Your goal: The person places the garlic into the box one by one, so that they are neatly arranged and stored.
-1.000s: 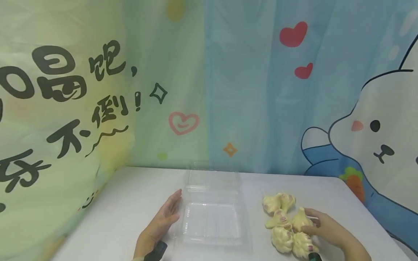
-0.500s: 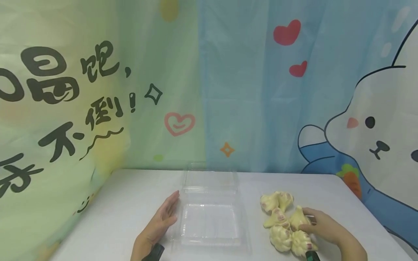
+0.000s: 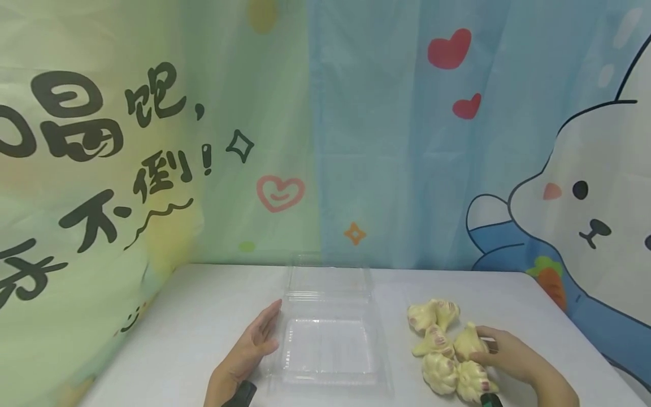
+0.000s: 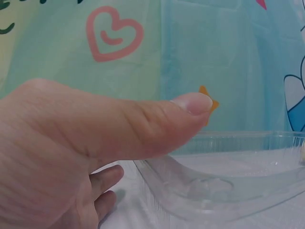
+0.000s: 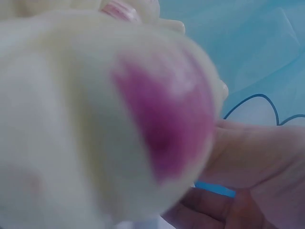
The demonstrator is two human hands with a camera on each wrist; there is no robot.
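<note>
On the white table lies a clear plastic clamshell box (image 3: 330,376), its lid (image 3: 328,282) folded back. My left hand (image 3: 250,345) rests along the box's left side, fingers straight; in the left wrist view its thumb (image 4: 157,121) reaches over the rim (image 4: 190,181). Several cream garlic bulbs with purplish patches cluster to the right. My right hand (image 3: 513,356) has thumb and fingers curled about the right side of one garlic bulb (image 3: 465,343), which stands on the table. A nearer bulb (image 5: 162,119) fills the right wrist view and hides the right fingertips.
Two bulbs (image 3: 422,318) sit at the back of the cluster, others (image 3: 439,373) at its front. White tabletop (image 3: 399,362) separates box and garlic. Behind the table hangs a printed curtain (image 3: 366,141). Dark wrist devices (image 3: 241,394) show at the lower edge.
The head view swings slightly, shifting the scene left and then a little back. Both hands, the box and the bulbs keep their places relative to one another.
</note>
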